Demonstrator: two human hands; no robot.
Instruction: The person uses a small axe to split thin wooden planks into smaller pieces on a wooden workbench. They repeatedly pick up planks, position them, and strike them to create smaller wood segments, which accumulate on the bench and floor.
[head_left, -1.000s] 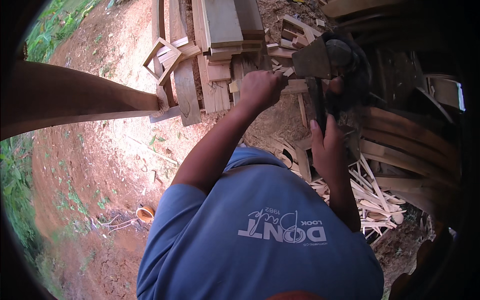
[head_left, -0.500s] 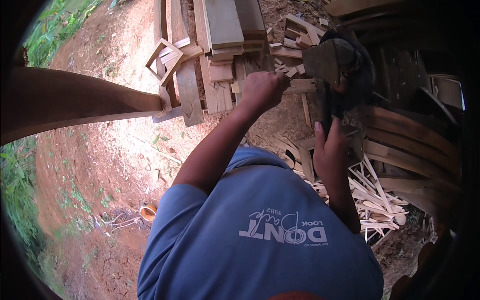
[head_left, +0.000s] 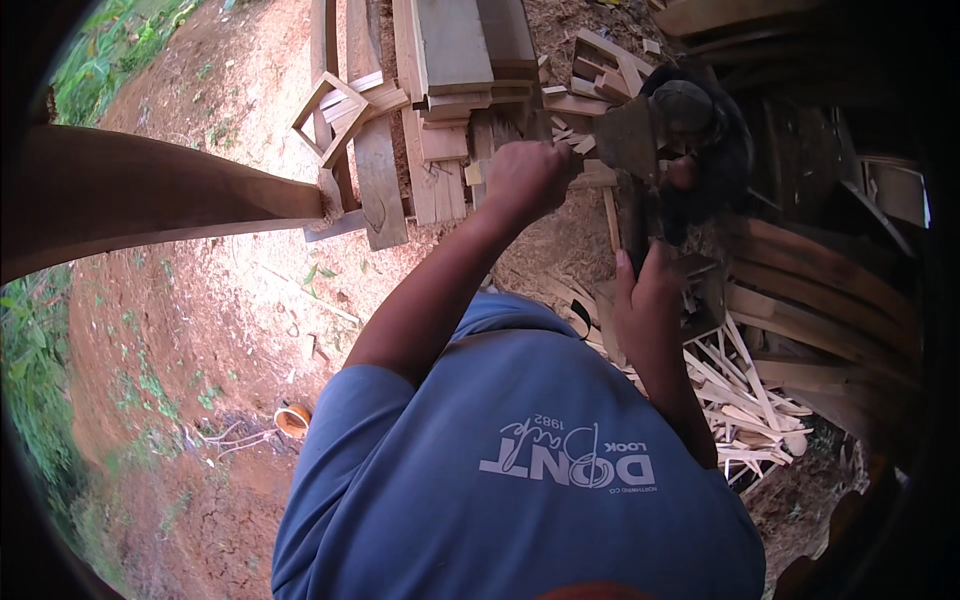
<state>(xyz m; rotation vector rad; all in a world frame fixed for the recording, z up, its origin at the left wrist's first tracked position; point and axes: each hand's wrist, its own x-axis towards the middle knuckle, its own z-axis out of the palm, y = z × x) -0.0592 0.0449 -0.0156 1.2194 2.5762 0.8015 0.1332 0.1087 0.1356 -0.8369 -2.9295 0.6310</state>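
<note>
My right hand is closed round the dark handle of a hatchet, whose broad, flat grey blade stands beyond my fingers. To its left my left hand is a closed fist above a stack of wood. What those fingers grip, if anything, is hidden. A pale piece of wood shows just right of the fist, close to the blade. Another light wooden end sticks out on the fist's left side; whether the two are one piece I cannot tell.
Stacked planks and a small wooden frame lie ahead. A curved beam comes in from the left. Wood offcuts are heaped at right, near curved timbers. Another person is close beyond the hatchet. An orange container lies on the ground.
The hatchet has shifted slightly left and its blade has tilted. My right hand has moved a little left with it. My left hand stays nearly in place.
</note>
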